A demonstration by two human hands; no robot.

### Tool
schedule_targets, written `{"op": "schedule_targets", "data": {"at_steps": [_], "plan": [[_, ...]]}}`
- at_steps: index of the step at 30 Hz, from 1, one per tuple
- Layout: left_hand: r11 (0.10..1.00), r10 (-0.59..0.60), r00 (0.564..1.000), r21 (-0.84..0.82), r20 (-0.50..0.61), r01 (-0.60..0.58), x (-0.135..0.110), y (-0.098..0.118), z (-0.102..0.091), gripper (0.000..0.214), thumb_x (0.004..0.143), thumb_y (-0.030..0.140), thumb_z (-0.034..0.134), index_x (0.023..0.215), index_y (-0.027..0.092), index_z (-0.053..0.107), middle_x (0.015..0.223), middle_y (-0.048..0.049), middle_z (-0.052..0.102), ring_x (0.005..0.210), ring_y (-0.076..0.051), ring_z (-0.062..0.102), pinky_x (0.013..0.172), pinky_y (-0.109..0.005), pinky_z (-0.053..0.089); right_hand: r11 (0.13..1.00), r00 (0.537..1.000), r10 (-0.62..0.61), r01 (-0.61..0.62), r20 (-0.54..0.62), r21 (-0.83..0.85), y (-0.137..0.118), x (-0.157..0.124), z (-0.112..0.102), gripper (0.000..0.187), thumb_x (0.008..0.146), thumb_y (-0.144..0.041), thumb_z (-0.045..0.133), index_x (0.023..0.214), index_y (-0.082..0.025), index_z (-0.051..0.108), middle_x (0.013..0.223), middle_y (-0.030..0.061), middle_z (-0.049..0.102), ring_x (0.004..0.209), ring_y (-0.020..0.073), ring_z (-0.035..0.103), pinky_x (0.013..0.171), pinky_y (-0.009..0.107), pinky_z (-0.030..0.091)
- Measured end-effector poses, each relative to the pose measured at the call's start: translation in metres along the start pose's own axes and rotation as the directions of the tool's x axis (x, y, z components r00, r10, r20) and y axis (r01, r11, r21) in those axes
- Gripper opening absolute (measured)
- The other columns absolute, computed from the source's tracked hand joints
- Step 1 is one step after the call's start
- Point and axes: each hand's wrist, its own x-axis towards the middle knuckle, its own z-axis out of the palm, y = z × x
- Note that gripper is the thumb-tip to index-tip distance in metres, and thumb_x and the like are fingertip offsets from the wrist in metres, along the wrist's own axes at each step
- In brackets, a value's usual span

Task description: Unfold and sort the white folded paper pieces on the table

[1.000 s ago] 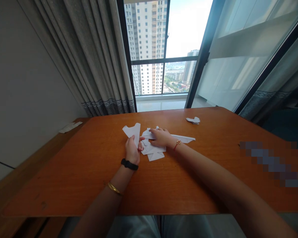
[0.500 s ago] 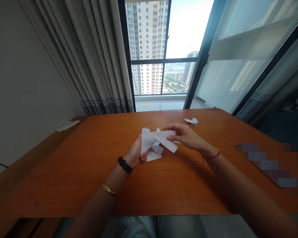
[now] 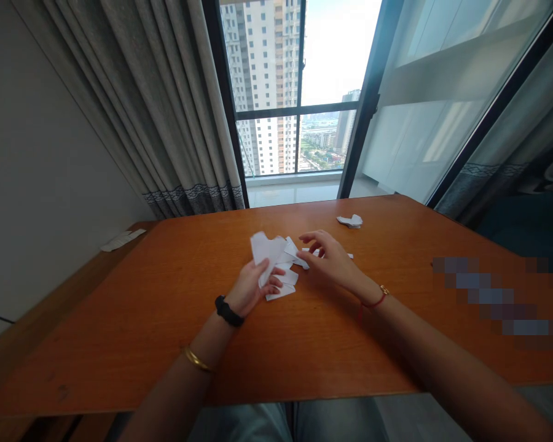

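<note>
My left hand (image 3: pixel 249 287) is closed on a piece of white paper (image 3: pixel 266 253), its thumb pressed on the front. The paper is held up at a tilt above the table. Just right of it, my right hand (image 3: pixel 329 261) has thumb and fingers apart with nothing between them. More white paper pieces (image 3: pixel 282 286) lie loosely overlapped beneath and between my hands, and my fingers hide parts of them.
The brown wooden table (image 3: pixel 166 344) spans the view. A small stack of white paper (image 3: pixel 350 221) lies near its far edge. Some flat paper (image 3: pixel 122 240) rests on the ledge at left. A pixelated flat object (image 3: pixel 498 301) lies at right. Behind stand a curtain (image 3: pixel 175 123) and window.
My right hand has let go of the paper strip it was gripping and its fingers have spread. The left hand keeps its paper, now turned more upright. The view has shifted slightly.
</note>
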Motion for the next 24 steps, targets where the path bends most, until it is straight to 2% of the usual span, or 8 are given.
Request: {"op": "schedule_targets", "data": {"at_steps": [2, 4, 9, 12, 15, 17, 20, 24], "plan": [[0.974, 0.150, 0.956, -0.130, -0.251, -0.187, 0.007, 0.006, -0.006, 0.014, 0.085, 0.027, 0.056, 0.083, 0.015, 0.050, 0.067, -0.0025, 0.061, 0.038, -0.005, 0.045, 0.038, -0.018, 0.038, 0.995, 0.999, 0.042, -0.041, 0.015, -0.089, 0.009, 0.001, 0.003, 0.026, 0.082, -0.035, 0.060, 0.103, -0.019, 0.063, 0.099, 0.0063, 0.060, 0.077, 0.0162, 0.058, 0.074, 0.032, 0.047], [0.941, 0.178, 0.920, -0.214, -0.349, -0.263, 0.011, 0.013, -0.012, 0.012, 0.086, 0.023, 0.052, 0.079, 0.016, 0.047, 0.060, 0.0020, 0.054, 0.034, -0.003, 0.034, 0.035, -0.015, 0.030, 0.981, 0.991, 0.051, -0.027, 0.123, -0.191, 0.013, -0.001, 0.012, 0.029, 0.081, -0.038, 0.061, 0.103, -0.019, 0.064, 0.099, 0.0071, 0.061, 0.083, 0.0188, 0.058, 0.078, 0.034, 0.046], [0.922, 0.123, 0.941, -0.313, -0.316, -0.226, 0.011, 0.018, -0.015, 0.010, 0.088, 0.021, 0.045, 0.079, 0.016, 0.046, 0.058, 0.0032, 0.050, 0.033, -0.003, 0.031, 0.035, -0.016, 0.026, 0.925, 0.968, -0.010, 0.104, 0.250, -0.364, 0.009, -0.011, 0.046, 0.062, 0.069, -0.052, 0.072, 0.119, -0.019, 0.057, 0.119, 0.0131, 0.056, 0.110, 0.0290, 0.049, 0.094, 0.042, 0.038], [0.932, 0.127, 0.936, -0.283, -0.329, -0.226, 0.010, 0.017, -0.011, 0.011, 0.089, 0.021, 0.043, 0.079, 0.016, 0.046, 0.058, 0.0018, 0.052, 0.033, -0.004, 0.033, 0.035, -0.017, 0.027, 0.892, 0.928, -0.029, 0.192, 0.373, -0.410, 0.006, -0.010, 0.050, 0.049, 0.074, -0.050, 0.068, 0.110, -0.019, 0.060, 0.108, 0.0120, 0.062, 0.104, 0.0291, 0.051, 0.091, 0.043, 0.038], [0.944, 0.134, 0.931, -0.243, -0.341, -0.225, 0.009, 0.015, -0.008, 0.012, 0.089, 0.021, 0.042, 0.080, 0.015, 0.046, 0.060, -0.0007, 0.056, 0.035, -0.006, 0.037, 0.036, -0.018, 0.031, 0.885, 0.920, -0.023, 0.201, 0.392, -0.419, 0.004, -0.009, 0.045, 0.035, 0.079, -0.040, 0.064, 0.104, -0.016, 0.058, 0.095, 0.0119, 0.064, 0.094, 0.0263, 0.055, 0.084, 0.038, 0.041], [0.952, 0.141, 0.926, -0.208, -0.350, -0.224, 0.009, 0.014, -0.008, 0.012, 0.088, 0.023, 0.043, 0.081, 0.015, 0.047, 0.062, -0.0025, 0.059, 0.037, -0.007, 0.041, 0.037, -0.020, 0.036, 0.913, 0.925, -0.013, 0.166, 0.380, -0.373, 0.003, -0.011, 0.043, 0.030, 0.078, -0.029, 0.064, 0.103, -0.016, 0.056, 0.095, 0.0114, 0.063, 0.089, 0.0239, 0.056, 0.080, 0.034, 0.042], [0.950, 0.193, 0.907, -0.159, -0.376, -0.268, 0.010, 0.013, -0.010, 0.010, 0.087, 0.023, 0.044, 0.080, 0.017, 0.045, 0.061, -0.0010, 0.058, 0.037, -0.007, 0.040, 0.037, -0.020, 0.035, 0.980, 0.938, 0.023, 0.047, 0.346, -0.191, 0.004, -0.013, 0.042, 0.034, 0.071, -0.014, 0.060, 0.104, -0.016, 0.054, 0.098, 0.0087, 0.062, 0.083, 0.0188, 0.056, 0.073, 0.029, 0.043], [0.940, 0.259, 0.880, -0.105, -0.399, -0.325, 0.013, 0.010, -0.014, 0.013, 0.086, 0.023, 0.046, 0.076, 0.019, 0.040, 0.057, 0.0039, 0.053, 0.032, -0.003, 0.030, 0.034, -0.016, 0.028, 0.969, 0.933, 0.138, -0.197, 0.333, 0.152, 0.009, -0.009, 0.035, 0.023, 0.069, -0.015, 0.061, 0.092, -0.018, 0.058, 0.080, 0.0010, 0.061, 0.069, 0.0140, 0.055, 0.061, 0.025, 0.043]]}}
